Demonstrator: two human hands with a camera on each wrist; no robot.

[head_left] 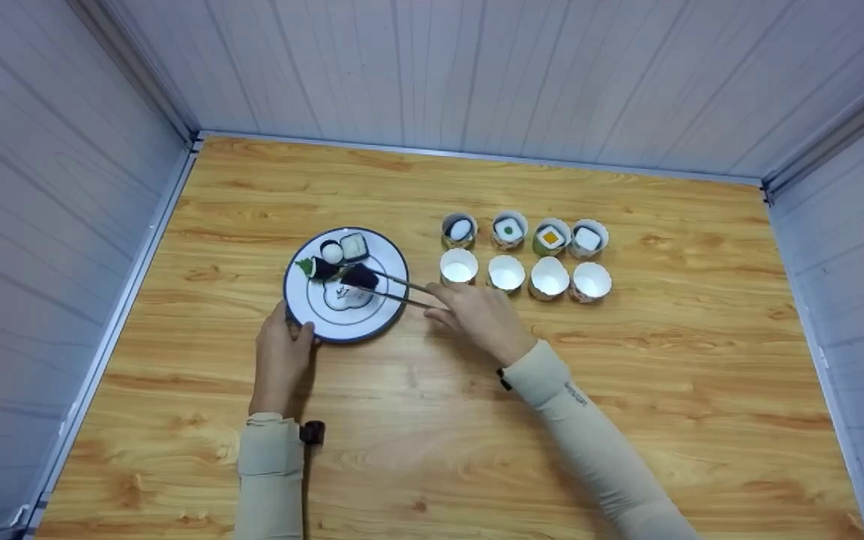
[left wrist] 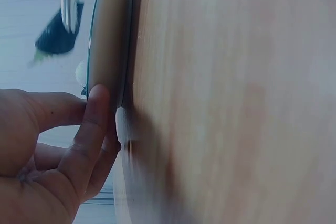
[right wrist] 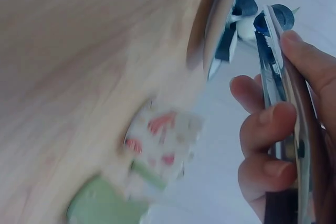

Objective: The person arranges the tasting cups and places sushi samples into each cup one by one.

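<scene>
My left hand [head_left: 282, 356] grips the near left rim of a white plate with a blue edge [head_left: 342, 330], thumb on top and fingers beneath. Metal tongs [head_left: 406, 292] are in my right hand [head_left: 481, 315], their tips around a dark seaweed-wrapped sushi piece [head_left: 359, 277]. In the left wrist view this sushi piece [left wrist: 58, 35] hangs above the plate. Toward the plate's far side lie a round white-topped piece [head_left: 331, 252], a squarish pale piece [head_left: 354, 246] and a dark roll with a green leaf [head_left: 321, 268].
Right of the plate stand two rows of paper cups. Those at the back hold sushi pieces, such as one with an orange square [head_left: 551, 238]; the front cups [head_left: 550, 277] show white insides. Pale panels [head_left: 432, 75] wall the wooden table [head_left: 432, 450] at the back and sides.
</scene>
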